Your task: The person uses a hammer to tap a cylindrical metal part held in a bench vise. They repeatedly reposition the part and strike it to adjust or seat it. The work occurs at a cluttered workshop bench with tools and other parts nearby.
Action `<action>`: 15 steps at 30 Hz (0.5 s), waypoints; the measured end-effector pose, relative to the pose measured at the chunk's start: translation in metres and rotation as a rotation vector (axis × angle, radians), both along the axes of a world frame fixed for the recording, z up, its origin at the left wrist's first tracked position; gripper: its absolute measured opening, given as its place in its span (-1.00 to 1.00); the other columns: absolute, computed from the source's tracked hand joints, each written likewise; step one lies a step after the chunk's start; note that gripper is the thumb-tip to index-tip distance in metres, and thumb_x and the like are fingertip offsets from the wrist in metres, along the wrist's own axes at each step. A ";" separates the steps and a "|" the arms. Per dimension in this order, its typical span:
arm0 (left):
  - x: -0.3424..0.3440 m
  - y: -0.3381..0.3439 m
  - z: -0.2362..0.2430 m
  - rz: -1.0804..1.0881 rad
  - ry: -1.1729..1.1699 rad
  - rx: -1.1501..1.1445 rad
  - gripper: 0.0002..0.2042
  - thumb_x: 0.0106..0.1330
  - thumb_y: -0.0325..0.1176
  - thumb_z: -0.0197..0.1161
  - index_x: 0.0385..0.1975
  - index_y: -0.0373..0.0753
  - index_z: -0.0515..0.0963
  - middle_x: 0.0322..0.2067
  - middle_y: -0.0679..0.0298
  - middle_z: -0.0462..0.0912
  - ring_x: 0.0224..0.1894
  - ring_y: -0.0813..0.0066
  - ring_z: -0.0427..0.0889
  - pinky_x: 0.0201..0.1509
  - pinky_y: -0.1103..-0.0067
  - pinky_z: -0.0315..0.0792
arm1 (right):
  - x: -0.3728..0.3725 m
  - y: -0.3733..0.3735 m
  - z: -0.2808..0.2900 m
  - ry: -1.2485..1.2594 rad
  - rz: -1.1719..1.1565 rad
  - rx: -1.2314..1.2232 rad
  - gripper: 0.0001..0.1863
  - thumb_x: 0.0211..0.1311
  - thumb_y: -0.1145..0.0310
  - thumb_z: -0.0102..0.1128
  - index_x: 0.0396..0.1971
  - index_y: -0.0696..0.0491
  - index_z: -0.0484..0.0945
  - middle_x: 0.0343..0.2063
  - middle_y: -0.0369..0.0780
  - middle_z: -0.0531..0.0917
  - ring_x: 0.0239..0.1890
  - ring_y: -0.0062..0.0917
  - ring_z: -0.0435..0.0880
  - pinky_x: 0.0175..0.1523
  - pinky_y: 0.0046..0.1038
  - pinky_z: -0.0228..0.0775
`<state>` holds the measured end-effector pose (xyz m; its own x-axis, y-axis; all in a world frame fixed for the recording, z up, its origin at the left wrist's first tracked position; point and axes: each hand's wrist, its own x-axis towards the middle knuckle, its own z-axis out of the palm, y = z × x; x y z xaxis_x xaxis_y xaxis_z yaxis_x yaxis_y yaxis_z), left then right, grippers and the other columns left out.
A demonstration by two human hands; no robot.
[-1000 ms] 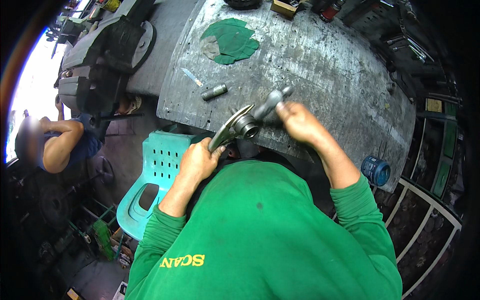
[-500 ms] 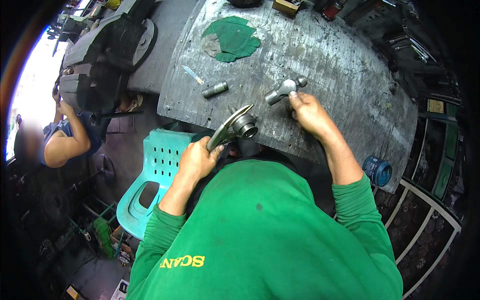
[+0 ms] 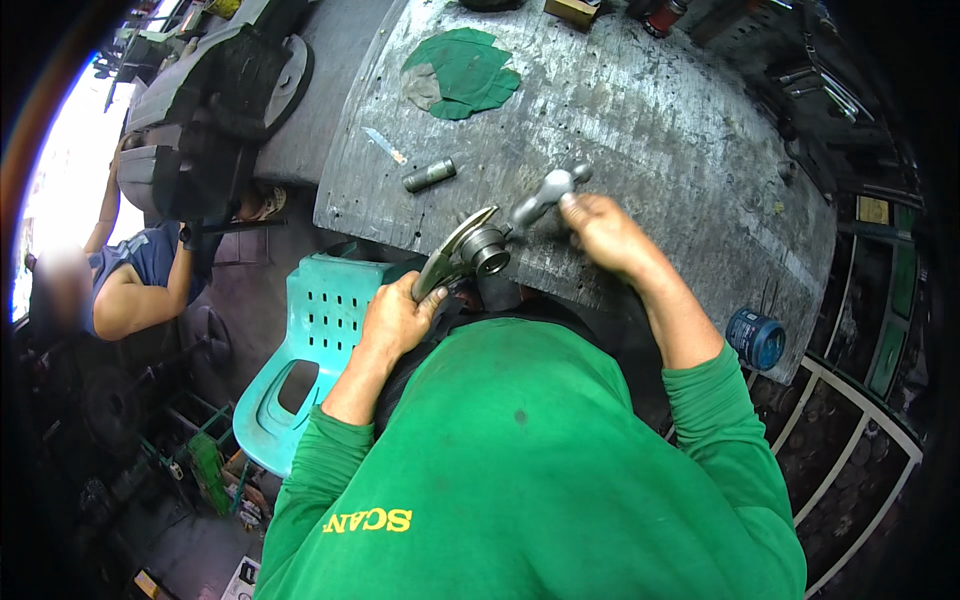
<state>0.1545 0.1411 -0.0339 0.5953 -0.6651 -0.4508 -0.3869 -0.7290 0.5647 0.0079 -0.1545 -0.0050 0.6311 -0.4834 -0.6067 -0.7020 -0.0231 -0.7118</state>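
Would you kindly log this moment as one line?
left hand: grips pliers on ring part | right hand: holds hammer | metal bench

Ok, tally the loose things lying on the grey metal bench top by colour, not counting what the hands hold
Green: 1, the cloth
Grey metal: 1, the short cylinder
Pale blue: 1, the thin stick
Total: 3; items along the far edge are cut off and left out.

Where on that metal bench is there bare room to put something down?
The widest bare patch of the metal bench lies right of the hammer, toward the far right edge. A smaller one sits between the green cloth and the hammer. It is crowded near the front edge, where the left hand holds pliers on a ring part beside the right hand.
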 end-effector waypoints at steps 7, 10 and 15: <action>0.000 0.002 -0.010 0.033 0.030 -0.077 -0.65 0.38 -0.06 0.42 -0.20 -0.28 0.67 -0.39 -0.12 0.74 -0.24 -0.24 0.73 -0.19 0.08 0.56 | -0.001 -0.001 -0.007 -0.006 0.103 0.076 -0.39 0.63 -0.09 -0.04 -0.12 0.23 0.67 -0.33 -0.08 0.77 -0.25 -0.28 0.71 -0.03 -0.17 0.54; -0.002 0.007 -0.013 0.048 0.041 -0.079 -0.65 0.38 -0.07 0.43 -0.19 -0.28 0.67 -0.40 -0.12 0.73 -0.25 -0.24 0.73 -0.20 0.10 0.57 | -0.003 0.000 -0.009 -0.016 -0.181 0.138 -0.50 0.67 -0.04 -0.04 -0.21 0.13 0.61 -0.44 -0.28 0.62 -0.42 -0.58 0.57 -0.28 -0.43 0.46; 0.001 0.011 -0.021 0.022 0.031 -0.080 -0.61 0.41 -0.09 0.44 0.04 -0.27 0.68 -0.32 -0.01 0.80 -0.27 0.16 0.79 -0.10 0.30 0.60 | -0.007 0.005 -0.017 -0.079 0.192 -0.010 -0.48 0.67 -0.05 -0.09 -0.11 0.14 0.62 -0.31 -0.15 0.67 -0.27 -0.46 0.61 -0.19 -0.35 0.45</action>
